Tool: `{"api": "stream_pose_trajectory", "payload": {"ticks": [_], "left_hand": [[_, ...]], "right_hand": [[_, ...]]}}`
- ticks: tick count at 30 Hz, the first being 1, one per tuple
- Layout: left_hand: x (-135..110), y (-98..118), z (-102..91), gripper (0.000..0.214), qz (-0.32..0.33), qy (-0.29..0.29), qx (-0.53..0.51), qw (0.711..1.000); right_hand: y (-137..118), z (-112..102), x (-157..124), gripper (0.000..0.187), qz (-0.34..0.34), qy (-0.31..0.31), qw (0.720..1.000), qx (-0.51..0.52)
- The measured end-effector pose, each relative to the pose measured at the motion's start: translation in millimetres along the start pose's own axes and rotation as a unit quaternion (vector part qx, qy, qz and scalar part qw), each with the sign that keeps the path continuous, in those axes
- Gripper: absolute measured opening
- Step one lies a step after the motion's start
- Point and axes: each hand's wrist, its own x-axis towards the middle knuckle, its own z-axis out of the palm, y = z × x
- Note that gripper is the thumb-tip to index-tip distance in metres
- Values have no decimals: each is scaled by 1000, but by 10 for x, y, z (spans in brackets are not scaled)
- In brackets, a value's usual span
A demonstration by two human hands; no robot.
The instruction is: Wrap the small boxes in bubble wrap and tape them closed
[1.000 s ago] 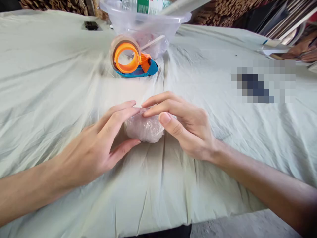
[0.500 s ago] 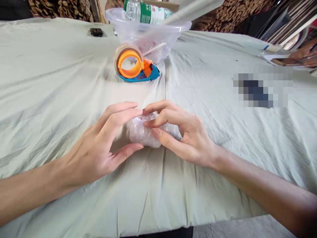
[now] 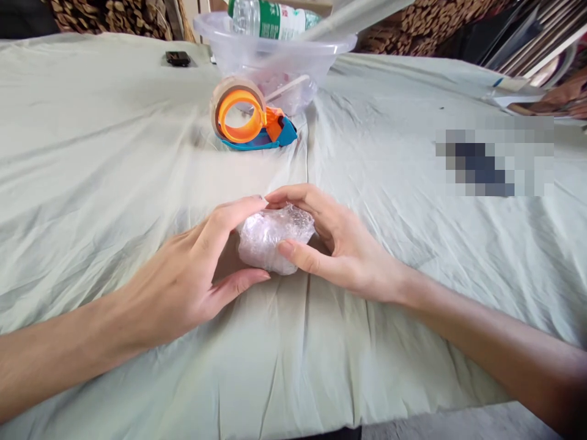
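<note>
A bubble-wrapped bundle [image 3: 262, 235] is seen on the pale green tablecloth [image 3: 293, 379], on the near side of the orange-and-blue tape dispenser [image 3: 260, 117] and well apart from it. The bundle is rounded and lumpy; its clear wrap is crinkled, with bright glints and a ragged, frilled edge at the upper right. What is enclosed cannot be made out through the whitish layers.

On the near left of the dispenser, the bundle's left side is encircled by the left hand [image 3: 178, 275]; its thumb and fingers are spread apart, and whether they are pressed on the wrap cannot be told. On the near right of the dispenser, the bundle is clasped by the right hand [image 3: 353, 250], with the thumb laid on the front and the fingers curled round the far side.

Behind the dispenser, a green-labelled plastic bottle [image 3: 270, 21] is held on its side in a translucent basin [image 3: 316, 58].
</note>
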Motion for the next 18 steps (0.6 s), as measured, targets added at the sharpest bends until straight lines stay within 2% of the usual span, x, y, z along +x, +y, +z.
{"api": "stream_pose_trajectory", "payload": {"ticks": [5, 10, 14, 18], "left_hand": [[-21, -13, 22, 45, -30, -11, -16, 999], [-38, -27, 10, 57, -33, -2, -10, 999], [-35, -25, -8, 56, -41, -9, -13, 999], [-46, -27, -11, 61, -28, 28, -27, 999]], "right_hand": [[-11, -14, 29, 40, 19, -21, 999, 21], [31, -8, 24, 40, 18, -20, 1000, 8], [24, -22, 5, 46, 25, -26, 999, -5], [-17, -33, 0, 46, 10, -39, 999, 9]]}}
